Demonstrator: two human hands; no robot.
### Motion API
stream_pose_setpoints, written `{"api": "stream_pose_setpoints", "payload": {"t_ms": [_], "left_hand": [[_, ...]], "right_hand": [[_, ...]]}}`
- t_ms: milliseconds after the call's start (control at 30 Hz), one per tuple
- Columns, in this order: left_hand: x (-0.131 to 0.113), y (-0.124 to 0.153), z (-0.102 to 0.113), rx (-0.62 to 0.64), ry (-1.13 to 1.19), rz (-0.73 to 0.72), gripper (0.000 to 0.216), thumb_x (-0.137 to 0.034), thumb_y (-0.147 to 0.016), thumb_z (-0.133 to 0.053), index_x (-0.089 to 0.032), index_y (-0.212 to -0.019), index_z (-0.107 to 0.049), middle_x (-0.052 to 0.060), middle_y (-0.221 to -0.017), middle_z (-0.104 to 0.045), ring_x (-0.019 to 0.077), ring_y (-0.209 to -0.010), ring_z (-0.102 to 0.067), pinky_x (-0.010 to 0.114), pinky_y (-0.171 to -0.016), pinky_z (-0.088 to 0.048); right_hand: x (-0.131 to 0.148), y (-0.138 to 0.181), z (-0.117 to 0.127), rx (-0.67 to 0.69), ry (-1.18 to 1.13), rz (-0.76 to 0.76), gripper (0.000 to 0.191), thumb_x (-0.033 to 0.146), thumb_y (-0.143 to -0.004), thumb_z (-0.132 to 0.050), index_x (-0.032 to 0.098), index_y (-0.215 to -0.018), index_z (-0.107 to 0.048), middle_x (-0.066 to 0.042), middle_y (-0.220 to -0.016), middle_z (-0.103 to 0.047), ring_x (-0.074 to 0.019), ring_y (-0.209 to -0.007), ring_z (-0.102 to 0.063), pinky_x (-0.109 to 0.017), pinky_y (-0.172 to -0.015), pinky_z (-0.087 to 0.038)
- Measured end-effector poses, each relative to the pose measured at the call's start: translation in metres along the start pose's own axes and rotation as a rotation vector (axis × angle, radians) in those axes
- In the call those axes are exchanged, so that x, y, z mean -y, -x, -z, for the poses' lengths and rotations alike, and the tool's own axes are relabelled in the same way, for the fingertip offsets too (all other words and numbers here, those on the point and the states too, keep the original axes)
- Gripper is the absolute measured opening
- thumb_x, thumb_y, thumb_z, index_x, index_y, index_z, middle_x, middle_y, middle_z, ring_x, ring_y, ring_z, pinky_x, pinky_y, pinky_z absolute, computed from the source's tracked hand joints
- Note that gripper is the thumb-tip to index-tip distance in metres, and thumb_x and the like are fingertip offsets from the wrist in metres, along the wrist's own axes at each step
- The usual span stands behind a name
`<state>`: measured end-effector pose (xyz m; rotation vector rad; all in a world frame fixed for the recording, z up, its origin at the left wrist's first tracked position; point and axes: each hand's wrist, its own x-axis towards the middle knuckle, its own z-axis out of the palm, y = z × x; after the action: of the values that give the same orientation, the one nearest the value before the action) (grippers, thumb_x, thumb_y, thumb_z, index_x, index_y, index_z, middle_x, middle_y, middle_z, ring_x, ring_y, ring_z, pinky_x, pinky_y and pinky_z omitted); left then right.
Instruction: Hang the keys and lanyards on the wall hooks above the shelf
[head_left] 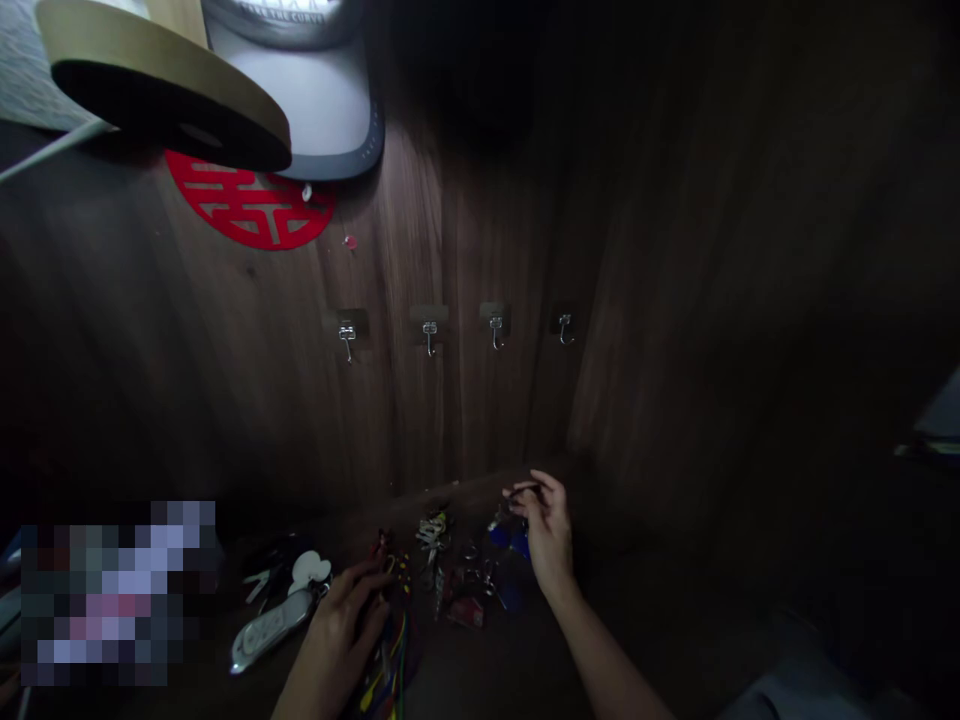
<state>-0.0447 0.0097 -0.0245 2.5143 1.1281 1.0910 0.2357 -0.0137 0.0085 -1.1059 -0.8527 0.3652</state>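
Keys (433,538) lie scattered below the row of metal wall hooks (429,335); down and left of that row sit a silver key remote (270,628) and a white rounded tag (309,572). Under the leftmost hook, the left hand (341,622) bends over multicoloured cords (399,655), its grip impossible to tell. Beneath the row's middle come a red fob (469,612) and blue fobs (499,535), then, under the rightmost hook, the right hand (551,535) pinching a thin dark piece (519,493) too dim to name.
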Motion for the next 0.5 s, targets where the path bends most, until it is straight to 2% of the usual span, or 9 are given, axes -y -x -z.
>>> {"api": "stream_pose_setpoints", "payload": {"t_ms": [100,233,367,500], "left_hand": [[0.000,0.000,0.000,-0.023,0.002,-0.032,0.024,-0.037,-0.085,-0.050,-0.028,-0.098,-0.067,0.006,-0.103,-0.067,0.0221,-0.092,-0.067,0.034,-0.079,-0.058],[0.001,0.000,-0.002,-0.058,-0.027,-0.073,0.023,-0.037,-0.086,-0.050,-0.028,-0.096,-0.067,0.006,-0.101,-0.068,0.0212,-0.090,-0.067,0.033,-0.077,-0.058],[0.007,0.000,-0.006,-0.051,-0.048,-0.104,0.022,-0.036,-0.086,-0.050,-0.028,-0.099,-0.066,0.006,-0.103,-0.067,0.0198,-0.092,-0.067,0.031,-0.077,-0.058],[0.013,0.000,-0.009,-0.049,-0.059,-0.142,0.020,-0.033,-0.085,-0.052,-0.029,-0.099,-0.065,0.005,-0.101,-0.068,0.0197,-0.090,-0.067,0.030,-0.075,-0.058]], "right_hand": [[0.003,-0.002,0.002,-0.046,-0.117,-0.040,0.037,0.040,-0.083,-0.049,0.026,-0.114,-0.037,-0.001,-0.093,-0.054,-0.0142,-0.068,-0.064,-0.031,-0.067,-0.052],[-0.002,-0.006,0.005,-0.114,-0.073,-0.046,0.038,0.032,-0.079,-0.050,0.024,-0.115,-0.040,0.002,-0.081,-0.058,-0.0109,-0.058,-0.055,-0.024,-0.054,-0.045],[0.000,-0.010,0.001,-0.127,-0.086,-0.065,0.031,0.027,-0.074,-0.049,0.021,-0.104,-0.046,0.003,-0.070,-0.064,-0.0104,-0.050,-0.046,-0.023,-0.050,-0.038],[0.024,-0.023,-0.015,-0.068,-0.094,-0.057,0.022,0.029,-0.069,-0.052,0.020,-0.089,-0.054,0.001,-0.065,-0.066,-0.0110,-0.050,-0.046,-0.022,-0.047,-0.036]]}}
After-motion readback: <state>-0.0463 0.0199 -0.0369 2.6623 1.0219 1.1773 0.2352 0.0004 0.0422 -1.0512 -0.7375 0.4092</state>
